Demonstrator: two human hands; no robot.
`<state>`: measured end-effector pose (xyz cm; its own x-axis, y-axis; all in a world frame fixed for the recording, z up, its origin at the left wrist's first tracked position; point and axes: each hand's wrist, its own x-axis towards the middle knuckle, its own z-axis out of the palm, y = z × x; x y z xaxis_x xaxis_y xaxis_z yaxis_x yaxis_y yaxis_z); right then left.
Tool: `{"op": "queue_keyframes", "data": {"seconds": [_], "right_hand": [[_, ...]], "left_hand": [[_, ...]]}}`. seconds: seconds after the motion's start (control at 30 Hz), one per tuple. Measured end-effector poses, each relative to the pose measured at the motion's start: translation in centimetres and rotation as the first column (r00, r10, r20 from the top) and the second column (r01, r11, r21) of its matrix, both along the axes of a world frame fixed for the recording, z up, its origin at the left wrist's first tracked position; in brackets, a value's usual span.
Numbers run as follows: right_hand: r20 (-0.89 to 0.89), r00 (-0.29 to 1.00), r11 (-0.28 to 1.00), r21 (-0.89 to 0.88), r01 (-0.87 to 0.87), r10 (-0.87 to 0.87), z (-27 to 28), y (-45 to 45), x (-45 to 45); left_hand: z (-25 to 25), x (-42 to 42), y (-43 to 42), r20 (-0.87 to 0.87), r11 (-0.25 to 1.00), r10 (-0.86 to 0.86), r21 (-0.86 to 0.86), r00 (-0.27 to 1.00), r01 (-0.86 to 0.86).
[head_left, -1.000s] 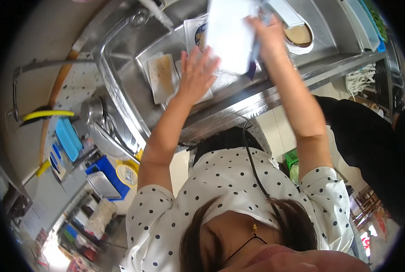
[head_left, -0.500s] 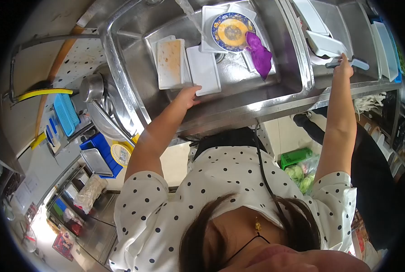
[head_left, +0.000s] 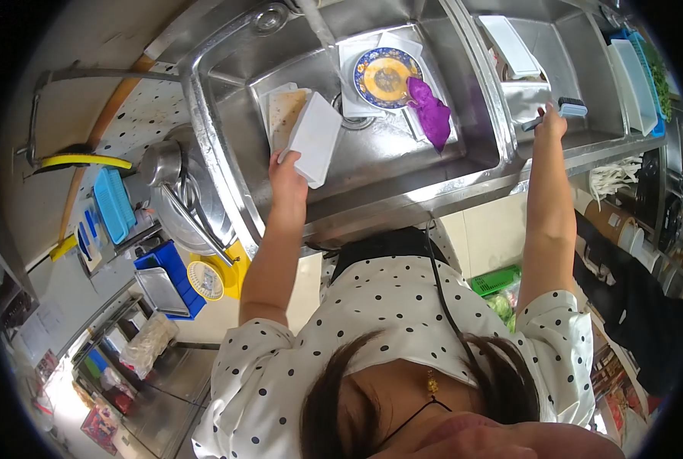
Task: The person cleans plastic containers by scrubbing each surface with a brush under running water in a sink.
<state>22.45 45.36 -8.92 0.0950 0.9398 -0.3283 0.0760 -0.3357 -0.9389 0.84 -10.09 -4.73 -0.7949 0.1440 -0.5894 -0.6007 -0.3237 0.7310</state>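
Note:
My left hand (head_left: pixel 286 174) grips the lower edge of a white rectangular plate (head_left: pixel 315 141), tilted up in the large sink. Behind it, a brown-stained rectangular plate (head_left: pixel 286 109) rests on another white dish. My right hand (head_left: pixel 552 122) is closed round the handle of a scrub brush (head_left: pixel 573 109) over the smaller sink on the right. Beside that hand are a white dish (head_left: pixel 526 98) and a long white plate (head_left: pixel 508 46). A round blue-rimmed plate (head_left: pixel 388 79) with a yellow middle sits on white dishes, a purple cloth (head_left: pixel 432 115) overlapping its edge.
Water runs from the tap (head_left: pixel 316 23) into the large sink. The metal divider (head_left: pixel 485 84) separates the two basins. White and blue trays (head_left: pixel 634 84) stand at the far right. A metal pot (head_left: pixel 160 163) is at the left. Another person's dark sleeve (head_left: pixel 632 287) shows at right.
My left hand has lifted and tilted the white plate, moving it left over the stained one. My right hand has come off the white dish and moved left with the brush.

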Motion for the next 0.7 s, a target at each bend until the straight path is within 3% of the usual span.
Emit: {"op": "queue_keyframes", "data": {"seconds": [0.07, 0.1, 0.13, 0.2, 0.27, 0.33, 0.4, 0.47, 0.57, 0.6, 0.67, 0.7], "right_hand": [[0.070, 0.984, 0.954, 0.242, -0.179, 0.167, 3.5, -2.7, -0.8], [-0.040, 0.996, 0.965, 0.256, -0.066, 0.078, 7.3, -6.7, -3.2], [-0.040, 0.972, 0.927, 0.313, -0.208, 0.232, 9.5, -9.7, -4.0], [0.133, 0.834, 0.742, 0.398, -0.539, 0.535, 11.8, -15.5, -6.0], [0.371, 0.569, 0.401, 0.441, -0.803, 0.734, 15.7, -22.0, -8.7], [0.474, 0.338, 0.075, 0.490, -0.868, 0.813, 13.7, -24.0, -11.3], [0.643, 0.281, 0.035, 0.368, -0.929, 0.712, 15.6, -25.4, -13.2], [0.670, 0.257, 0.080, 0.284, -0.956, 0.696, 14.5, -25.9, -14.5], [0.725, -0.036, -0.155, 0.097, -0.983, 0.688, 16.0, -30.1, -13.5], [0.663, -0.124, -0.189, 0.027, -0.982, 0.738, 18.1, -31.6, -12.9], [0.762, -0.052, -0.221, 0.122, -0.968, 0.646, 16.1, -30.3, -13.0], [0.749, -0.016, -0.119, 0.084, -0.989, 0.662, 16.5, -28.9, -13.6]], "left_hand": [[0.3, 0.0, 0.4, -0.102, 0.992, 0.126, 0.036, 0.987, -0.123], [0.9, -0.3, 0.8, -0.102, 0.981, 0.180, 0.098, 0.978, -0.170], [1.6, -0.6, 1.1, -0.096, 0.964, 0.230, 0.158, 0.968, -0.213], [3.3, -1.4, 2.1, -0.149, 0.969, 0.150, 0.220, 0.977, -0.115], [5.1, -2.1, 3.9, -0.157, 0.960, 0.057, 0.281, 0.986, -0.011], [6.8, -2.9, 6.0, -0.136, 0.934, -0.043, 0.347, 0.990, 0.088], [7.0, -3.9, 8.0, -0.140, 0.893, -0.095, 0.425, 0.986, 0.147], [7.9, -4.0, 10.6, -0.137, 0.869, -0.089, 0.473, 0.987, 0.144], [5.7, -6.6, 12.8, -0.077, 0.921, -0.086, 0.374, 0.993, 0.108], [5.9, -7.0, 12.8, -0.038, 0.932, -0.097, 0.348, 0.995, 0.104], [5.7, -7.0, 12.3, -0.045, 0.928, -0.134, 0.345, 0.990, 0.141], [6.4, -6.4, 12.3, -0.045, 0.915, -0.144, 0.373, 0.989, 0.150]]}}
